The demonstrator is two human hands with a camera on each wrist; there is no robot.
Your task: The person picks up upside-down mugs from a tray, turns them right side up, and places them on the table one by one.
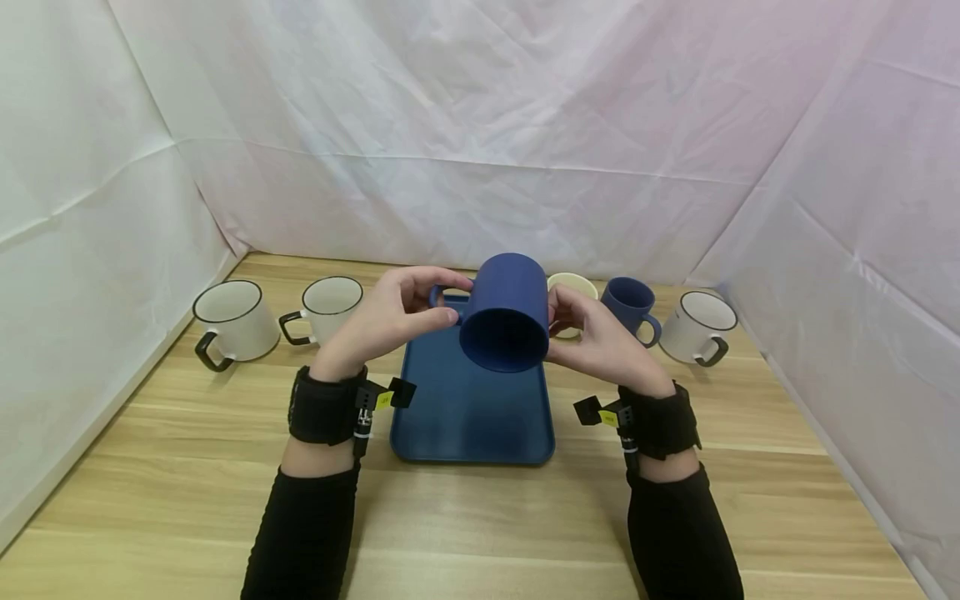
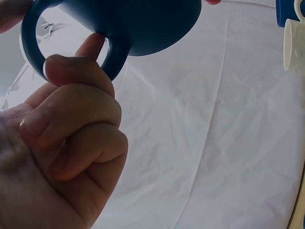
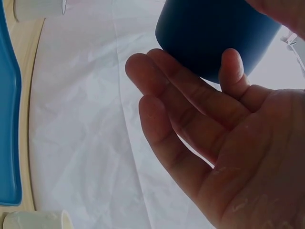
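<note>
Tray (image 1: 471, 417): flat on the table, nearest the person, below the mug.
Mug (image 1: 504, 315): held above the tray, axis tipped, mouth toward the person.
Left hand (image 1: 390, 321): pinches the handle (image 2: 33, 43).
Right hand (image 1: 600, 342): relaxed fingers steady the opposite wall.

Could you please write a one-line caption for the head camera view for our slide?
Both hands hold a blue mug tipped toward the camera above a blue tray, five other mugs lined up behind.
</note>
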